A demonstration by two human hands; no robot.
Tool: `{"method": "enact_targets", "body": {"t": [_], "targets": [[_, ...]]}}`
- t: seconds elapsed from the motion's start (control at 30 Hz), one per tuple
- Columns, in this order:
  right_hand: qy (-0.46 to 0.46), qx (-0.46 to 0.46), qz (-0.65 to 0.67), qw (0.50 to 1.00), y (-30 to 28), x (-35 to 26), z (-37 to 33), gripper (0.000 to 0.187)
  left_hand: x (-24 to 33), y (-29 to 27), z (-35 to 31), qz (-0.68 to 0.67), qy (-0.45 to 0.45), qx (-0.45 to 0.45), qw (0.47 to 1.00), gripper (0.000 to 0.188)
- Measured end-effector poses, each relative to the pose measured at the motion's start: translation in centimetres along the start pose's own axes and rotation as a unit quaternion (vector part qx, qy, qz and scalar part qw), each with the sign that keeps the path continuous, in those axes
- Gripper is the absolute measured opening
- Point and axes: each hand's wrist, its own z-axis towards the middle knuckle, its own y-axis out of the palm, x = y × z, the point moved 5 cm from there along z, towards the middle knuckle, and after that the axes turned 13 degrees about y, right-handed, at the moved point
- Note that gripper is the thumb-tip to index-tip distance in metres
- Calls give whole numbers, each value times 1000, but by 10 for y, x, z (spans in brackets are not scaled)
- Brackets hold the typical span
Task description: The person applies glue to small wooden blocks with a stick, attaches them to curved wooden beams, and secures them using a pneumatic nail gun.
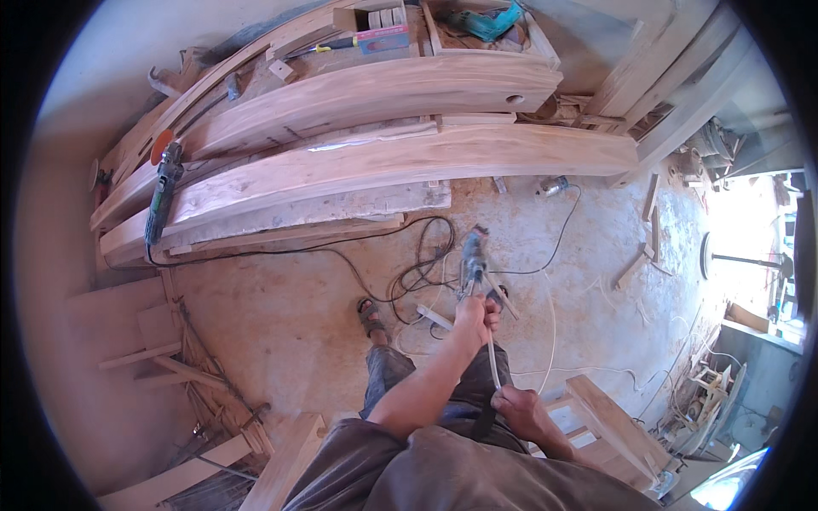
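In front of my body, my left hand (477, 316) is closed around the lower end of a grey hand-held tool (473, 260). The tool points away from me, and its head is blurred, so its exact kind cannot be made out. A pale cord or hose (493, 362) runs from beneath my left hand back toward me. Nearer my waist, my right hand (518, 406) is closed around this pale line. Below the tool are my feet, one sandal (369, 315) showing plainly on the dusty floor.
Two long wooden beams (383, 166) lie across the far side, an angle grinder (162, 192) resting on their left end. Black cable (426, 272) coils on the floor ahead. Wood scraps (200, 370) stand at left; a wooden frame (609, 426) is close at right.
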Motion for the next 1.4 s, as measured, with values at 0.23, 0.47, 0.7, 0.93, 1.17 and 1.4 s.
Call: {"method": "enact_targets", "body": {"t": [0.23, 0.47, 0.7, 0.93, 1.17, 1.4], "targets": [[4, -168, 437, 883, 15, 75, 67, 32, 52, -5, -44, 327, 100, -64, 938, 26], [264, -89, 589, 759, 41, 89, 180, 38, 36, -19, -131, 618, 303, -267, 674, 26], [399, -73, 731, 548, 96, 128, 180, 28, 33, -52, -178, 671, 179, -343, 632, 27], [257, 87, 690, 671, 68, 134, 167, 22, 79, -37, -187, 702, 505, -206, 457, 32], [123, 189, 623, 749, 6, 24, 118, 38, 89, -18, -161, 669, 615, -252, 333, 39], [103, 158, 629, 754, 5, -19, 105, 45, 104, -19, -193, 621, 694, -191, 309, 38]]}}
